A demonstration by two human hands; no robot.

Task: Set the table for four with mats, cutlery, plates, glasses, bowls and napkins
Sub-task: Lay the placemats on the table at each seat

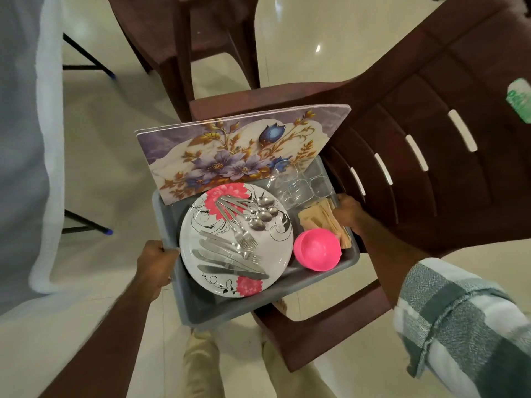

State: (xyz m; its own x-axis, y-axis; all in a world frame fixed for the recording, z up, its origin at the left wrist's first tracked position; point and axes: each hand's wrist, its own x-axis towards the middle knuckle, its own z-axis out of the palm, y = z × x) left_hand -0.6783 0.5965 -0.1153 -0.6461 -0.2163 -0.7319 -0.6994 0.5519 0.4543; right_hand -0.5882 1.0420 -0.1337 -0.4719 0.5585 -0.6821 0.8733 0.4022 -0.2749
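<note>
Between the two hands hangs a grey tub point(201, 305), its long axis running from lower left to upper right across the view, one short end toward each hand. At the left end, the left hand point(156, 261) grips the rim, fingers curled over the edge and thumb outside. Just right of it, inside the tub, a stack of flowered plates point(273, 248) lies flat, and the cutlery point(232, 239) rests on top: knives nearest the person, handles fanning up and left, forks crossing them with tines toward the lower right, spoons with bowls toward the right. Behind the plates the floral mats point(235, 150) stand on edge, leaning against the far wall of the tub, their long axis parallel to the tub's. Further right sit the stacked pink bowls point(317, 249), mouth up, touching the plate stack's rim, and beyond them the clear glasses point(301, 185) cluster in the far corner. Brown napkins point(319, 218) lie between glasses and bowls, against the right end wall. There the right hand point(349, 211) clasps the rim, fingers hooked inside and touching the napkins. The tub hovers over the seat of a brown plastic chair point(431, 156); the white-clothed table point(28, 139) lies to the left, nearer the left hand, so I judge the carry must swing leftward, kept level so the cutlery stays put.
</note>
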